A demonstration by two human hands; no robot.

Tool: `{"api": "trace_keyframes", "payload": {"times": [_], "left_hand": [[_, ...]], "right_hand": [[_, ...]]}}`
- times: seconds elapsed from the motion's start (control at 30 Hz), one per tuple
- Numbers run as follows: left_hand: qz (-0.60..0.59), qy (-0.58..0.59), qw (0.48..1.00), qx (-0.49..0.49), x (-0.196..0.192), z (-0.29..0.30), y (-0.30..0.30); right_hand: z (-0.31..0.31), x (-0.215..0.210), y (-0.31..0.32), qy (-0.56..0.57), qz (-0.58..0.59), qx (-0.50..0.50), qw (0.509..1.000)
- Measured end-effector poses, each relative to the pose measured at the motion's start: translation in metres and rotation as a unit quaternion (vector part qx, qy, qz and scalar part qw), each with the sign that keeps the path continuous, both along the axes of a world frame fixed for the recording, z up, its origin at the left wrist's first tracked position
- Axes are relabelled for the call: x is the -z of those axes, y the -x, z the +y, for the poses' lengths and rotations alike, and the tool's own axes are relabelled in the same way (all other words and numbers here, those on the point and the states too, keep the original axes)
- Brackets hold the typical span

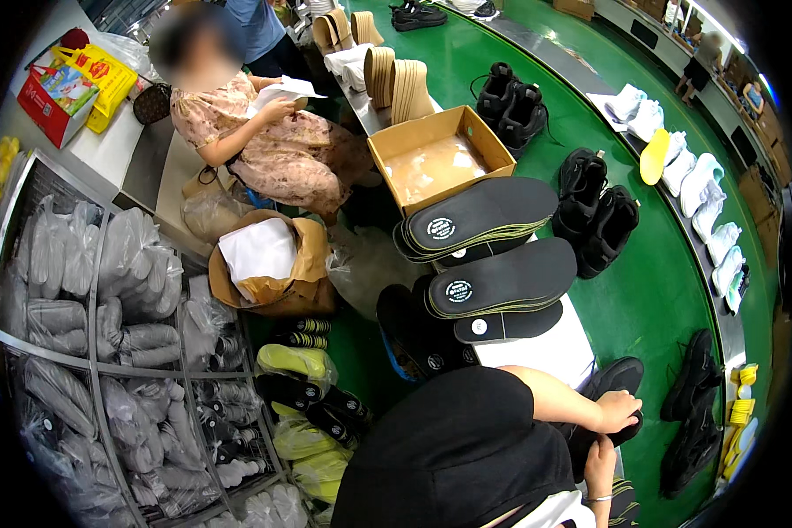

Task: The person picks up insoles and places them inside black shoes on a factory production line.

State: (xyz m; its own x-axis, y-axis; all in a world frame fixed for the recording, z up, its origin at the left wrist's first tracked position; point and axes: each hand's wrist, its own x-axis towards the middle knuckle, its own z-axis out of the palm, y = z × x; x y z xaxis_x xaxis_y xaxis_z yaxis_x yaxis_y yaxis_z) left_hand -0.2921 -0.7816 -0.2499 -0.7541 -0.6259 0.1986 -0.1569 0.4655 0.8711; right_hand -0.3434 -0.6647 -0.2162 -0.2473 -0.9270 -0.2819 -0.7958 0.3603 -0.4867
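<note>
At the lower right, a black shoe (613, 377) is between my hands, above the white bench top (550, 343). My left hand (619, 411) grips it, fingers curled over its dark edge. Close below, my right hand (599, 459) has its fingers closed against the same dark piece; its fingertips are partly hidden. A bracelet circles my right wrist. Beyond the shoe lie stacked black insoles with green-yellow edges, a near stack (506, 277) and a farther stack (480, 216). More insoles (623, 506) show beneath my right forearm.
An open cardboard box (440, 158) stands past the insoles. Black shoes (594, 211) rest on the green surface; white shoes (700, 185) line its far edge. At left are a rack (97, 361) of bagged pieces and a paper bag (273, 264). A seated person (264, 141) holds white sheets.
</note>
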Motion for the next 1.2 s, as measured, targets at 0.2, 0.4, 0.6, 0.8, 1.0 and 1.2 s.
{"api": "trace_keyframes", "payload": {"times": [0.2, 0.4, 0.6, 0.8, 1.0, 1.2], "left_hand": [[-0.021, -0.005, 1.0, -0.012, -0.004, 0.007, -0.002], [0.003, 0.0, 0.999, -0.037, 0.002, 0.008, 0.003], [0.001, 0.001, 0.999, -0.032, -0.002, 0.009, 0.002], [0.0, 0.008, 0.999, -0.031, 0.002, 0.009, 0.003], [0.025, 0.039, 0.999, -0.011, 0.007, 0.004, -0.006], [0.04, 0.079, 0.996, 0.014, 0.01, 0.006, -0.01]], "right_hand": [[-0.007, 0.072, 0.029, -0.017, -0.206, -0.009, 0.978], [-0.023, 0.047, 0.024, -0.125, 0.05, -0.177, 0.975], [-0.005, 0.084, 0.042, -0.007, 0.09, -0.162, 0.983], [-0.012, 0.089, 0.039, 0.044, 0.067, -0.113, 0.99], [-0.026, 0.071, 0.022, -0.04, 0.105, -0.144, 0.983], [-0.032, 0.067, 0.015, -0.071, 0.131, -0.148, 0.978]]}}
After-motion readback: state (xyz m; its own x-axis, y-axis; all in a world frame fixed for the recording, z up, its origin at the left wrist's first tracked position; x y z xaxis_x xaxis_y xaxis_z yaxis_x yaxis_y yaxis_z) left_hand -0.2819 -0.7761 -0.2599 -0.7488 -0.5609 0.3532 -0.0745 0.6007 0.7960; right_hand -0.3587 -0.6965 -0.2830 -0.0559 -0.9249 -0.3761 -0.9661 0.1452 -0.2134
